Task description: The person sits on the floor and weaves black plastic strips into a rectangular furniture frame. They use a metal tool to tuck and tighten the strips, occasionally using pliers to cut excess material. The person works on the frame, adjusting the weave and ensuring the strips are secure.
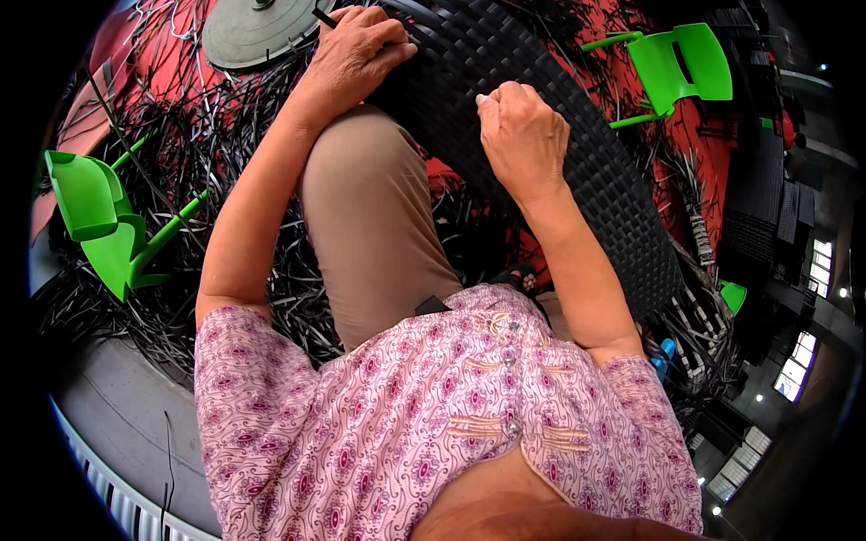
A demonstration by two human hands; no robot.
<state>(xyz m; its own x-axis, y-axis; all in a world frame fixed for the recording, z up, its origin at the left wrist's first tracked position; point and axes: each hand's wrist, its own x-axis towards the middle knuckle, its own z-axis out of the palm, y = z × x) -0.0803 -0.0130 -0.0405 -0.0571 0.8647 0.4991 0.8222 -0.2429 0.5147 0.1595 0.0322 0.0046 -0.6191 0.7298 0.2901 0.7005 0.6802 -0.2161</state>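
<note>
A long dark woven panel, made of flat black strips, slants from the top centre down to the right, beside my bent knee. My left hand is closed above the knee, near the panel's upper left side. A short end of a black flat strip sticks out past its fingers. My right hand is curled closed over the woven surface, thumb against the fingers. Whatever it grips, if anything, is hidden from view.
Loose black strips lie in heaps on the red floor covering. A round grey-green disc base stands at the top left. Green plastic chairs are at the left and upper right. A blue bottle-like object sits by my right elbow.
</note>
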